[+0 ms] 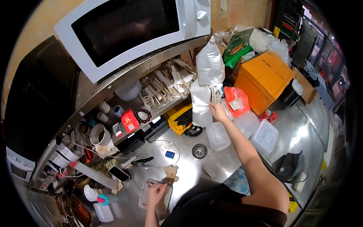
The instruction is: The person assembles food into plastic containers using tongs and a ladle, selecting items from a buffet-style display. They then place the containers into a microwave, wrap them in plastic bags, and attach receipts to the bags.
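Note:
My right hand (217, 112) reaches up to a hanging bunch of white plastic bags (210, 65) and has its fingers closed on the edge of a lower white plastic bag (202, 106). My left hand (156, 193) is over a rectangular clear plastic container (168, 195) at the front of the steel counter (188, 177). Its fingers are curled and the thumb points right. The hand covers part of the container, so whether it grips it is hidden. A crumpled brown paper (171, 173) lies just behind the container.
Clear plastic tubs (218, 136) stand below my right forearm, near a metal cup (199, 151). A shelf holds wrapped chopsticks (167, 82) under a microwave (127, 28). An orange box (263, 81) stands right. A phone (119, 173) and food pans (80, 210) are left.

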The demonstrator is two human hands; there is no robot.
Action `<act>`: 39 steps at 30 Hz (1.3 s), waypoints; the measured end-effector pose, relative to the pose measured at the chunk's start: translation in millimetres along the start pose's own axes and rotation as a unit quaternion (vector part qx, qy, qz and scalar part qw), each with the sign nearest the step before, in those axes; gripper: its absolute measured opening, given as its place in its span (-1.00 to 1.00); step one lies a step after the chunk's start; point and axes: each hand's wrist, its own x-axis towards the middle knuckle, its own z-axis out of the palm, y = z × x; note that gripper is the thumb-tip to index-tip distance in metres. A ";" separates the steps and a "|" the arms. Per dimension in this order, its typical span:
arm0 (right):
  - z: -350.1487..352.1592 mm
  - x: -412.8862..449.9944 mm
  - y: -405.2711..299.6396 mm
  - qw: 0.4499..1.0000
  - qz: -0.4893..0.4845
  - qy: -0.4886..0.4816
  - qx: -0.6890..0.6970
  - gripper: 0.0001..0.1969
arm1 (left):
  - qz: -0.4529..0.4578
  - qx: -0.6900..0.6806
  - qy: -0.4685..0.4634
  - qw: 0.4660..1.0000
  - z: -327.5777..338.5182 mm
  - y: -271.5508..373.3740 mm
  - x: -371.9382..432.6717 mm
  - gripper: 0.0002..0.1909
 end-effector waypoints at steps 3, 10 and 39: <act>-37.1 -1.0 -32.9 0.999 0.005 -0.014 0.029 -0.82 | 0.044 -0.027 -0.039 0.998 7.7 20.4 16.7 -0.80; -74.2 -13.4 -85.0 0.969 -0.028 -0.234 0.075 -0.79 | 0.103 -0.067 -0.168 0.978 30.0 62.4 53.7 -0.82; 85.7 -251.9 -316.3 0.544 0.328 -0.628 0.450 -0.63 | -0.073 -0.286 -0.016 0.955 -187.8 -35.7 -200.0 -0.40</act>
